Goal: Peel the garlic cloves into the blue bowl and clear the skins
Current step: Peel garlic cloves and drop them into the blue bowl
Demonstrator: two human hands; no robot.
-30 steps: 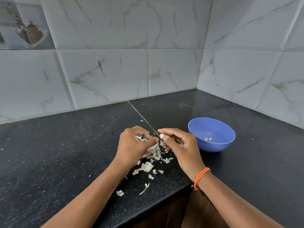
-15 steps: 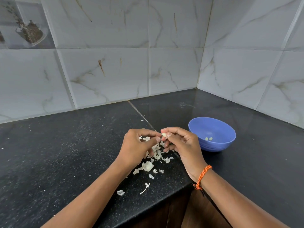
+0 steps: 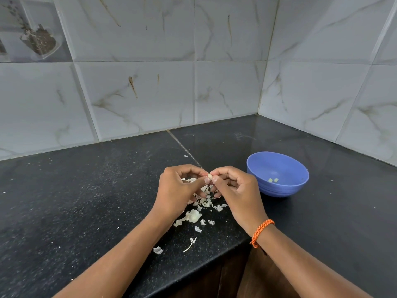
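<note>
Both hands pinch one garlic clove [image 3: 209, 176] between thumb and forefinger tips, held above the counter. The left hand [image 3: 179, 191] closes on it from the left, the right hand [image 3: 237, 190] from the right, with their fingertips touching at the clove. How much skin remains on the clove cannot be told. Directly below the hands lies a scatter of garlic skins [image 3: 198, 209] on the black counter [image 3: 86, 201], near its front edge. The blue bowl [image 3: 277, 174] stands just right of the right hand, apart from it, holding two peeled cloves [image 3: 273, 180]. An orange cord bracelet [image 3: 261, 232] circles the right wrist. Marble-patterned tiles [image 3: 214, 82] back the corner.
</note>
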